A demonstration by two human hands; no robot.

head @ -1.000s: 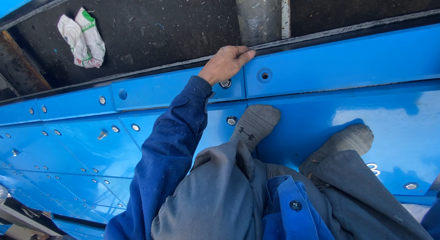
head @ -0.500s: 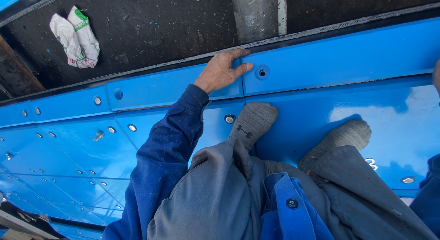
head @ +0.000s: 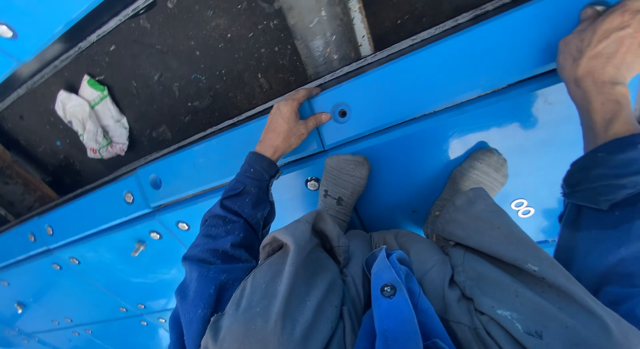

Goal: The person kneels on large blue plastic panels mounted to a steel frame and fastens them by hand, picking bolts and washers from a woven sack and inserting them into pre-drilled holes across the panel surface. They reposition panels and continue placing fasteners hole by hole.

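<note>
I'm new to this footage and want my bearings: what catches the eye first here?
Glossy blue panels studded with bolts fill the view, with the person's two grey-socked feet planted on them at centre. The left hand lies flat on the upper panel's edge beside a bolt hole, and the right hand grips the panel at the top right. A crumpled white cloth lies on the dark floor, upper left.

The left hand [head: 288,128] rests on the panel rim [head: 220,159], left of a bolt hole [head: 342,113]. The right hand [head: 600,52] lies far right. Crumpled gloves [head: 93,122] lie far left in the pit [head: 200,62].
</note>
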